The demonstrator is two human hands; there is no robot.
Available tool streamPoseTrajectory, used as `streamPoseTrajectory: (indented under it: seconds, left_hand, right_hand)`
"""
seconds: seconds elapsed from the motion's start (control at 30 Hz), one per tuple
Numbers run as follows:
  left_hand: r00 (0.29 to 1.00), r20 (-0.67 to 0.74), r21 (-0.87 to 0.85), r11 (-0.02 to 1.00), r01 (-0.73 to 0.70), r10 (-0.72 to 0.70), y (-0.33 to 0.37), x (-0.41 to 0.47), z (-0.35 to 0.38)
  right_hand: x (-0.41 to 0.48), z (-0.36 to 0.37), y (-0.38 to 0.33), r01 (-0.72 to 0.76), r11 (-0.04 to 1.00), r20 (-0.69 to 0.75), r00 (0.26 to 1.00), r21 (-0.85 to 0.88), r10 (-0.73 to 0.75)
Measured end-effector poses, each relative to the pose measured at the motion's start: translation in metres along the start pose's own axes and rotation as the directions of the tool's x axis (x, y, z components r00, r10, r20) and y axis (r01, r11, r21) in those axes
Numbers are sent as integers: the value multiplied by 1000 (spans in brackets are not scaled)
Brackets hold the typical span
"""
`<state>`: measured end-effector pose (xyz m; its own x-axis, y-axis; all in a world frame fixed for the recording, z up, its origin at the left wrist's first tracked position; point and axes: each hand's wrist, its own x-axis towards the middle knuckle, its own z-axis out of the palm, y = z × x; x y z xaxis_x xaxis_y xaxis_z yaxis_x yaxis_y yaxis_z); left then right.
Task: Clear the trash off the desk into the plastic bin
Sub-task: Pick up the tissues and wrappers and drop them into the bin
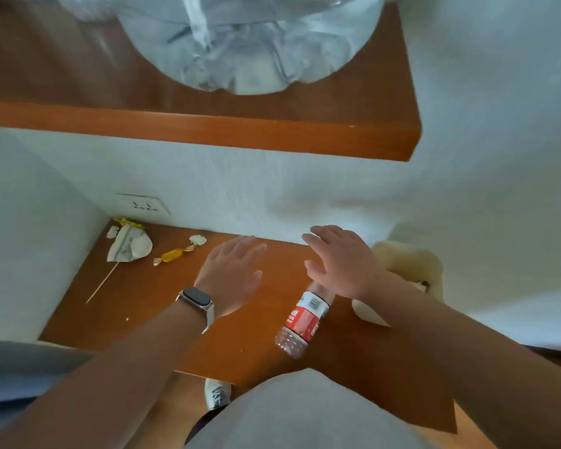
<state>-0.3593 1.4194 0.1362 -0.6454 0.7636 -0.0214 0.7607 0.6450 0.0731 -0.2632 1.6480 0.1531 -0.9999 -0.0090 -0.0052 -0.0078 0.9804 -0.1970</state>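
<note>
Head view: both hands hover flat-open and empty, left hand [232, 275], right hand [340, 260]. A bottle [303, 320] lies near the desk [136, 306] right edge; wrappers [132, 244] fill the far-left corner. The cream bin [408, 264], seemingly beyond that edge, is half hidden; a careless sweep might roll the bottle off.

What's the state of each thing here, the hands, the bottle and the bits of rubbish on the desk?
left hand: open, flat, holding nothing
right hand: open, above the bottle's neck end
plastic bottle: lying on its side, looks empty
crumpled paper: loose in the desk's far left corner
gold candy wrapper: twisted, lying on the desk
wooden stick: lying flat
plastic bin: beside the desk, contents unclear
</note>
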Motion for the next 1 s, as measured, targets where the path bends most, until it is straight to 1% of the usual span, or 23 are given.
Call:
streamPoseTrajectory:
  seconds: [0.13, 0.33, 0.57, 0.77, 0.87, 1.0]
  left_hand:
    - [999, -9, -9, 999, 49, -49, -59, -26, 2]
    - [992, 14, -35, 991, 126, -126, -163, -68, 10]
    - [970, 106, -53, 973, 226, -219, -275, -98, 37]
    - [951, 118, -104, 949, 298, -285, -325, -97, 57]
    - [922, 141, -135, 916, 379, -361, -343, -89, 67]
    - [878, 193, -180, 864, 471, -438, -360, -76, 78]
  right_hand:
    - [30, 11, -50, 40, 998, 56, 998, -49, -37]
    - [82, 35, -135, 91, 991, 139, 987, -95, -77]
    - [139, 77, -213, 135, 976, 252, 964, -173, -89]
    - [178, 101, -246, 220, 953, 293, 944, -207, -154]
    - [196, 115, -254, 255, 937, 311, 934, -240, -174]
    - [223, 138, -259, 286, 928, 354, 915, -238, -191]
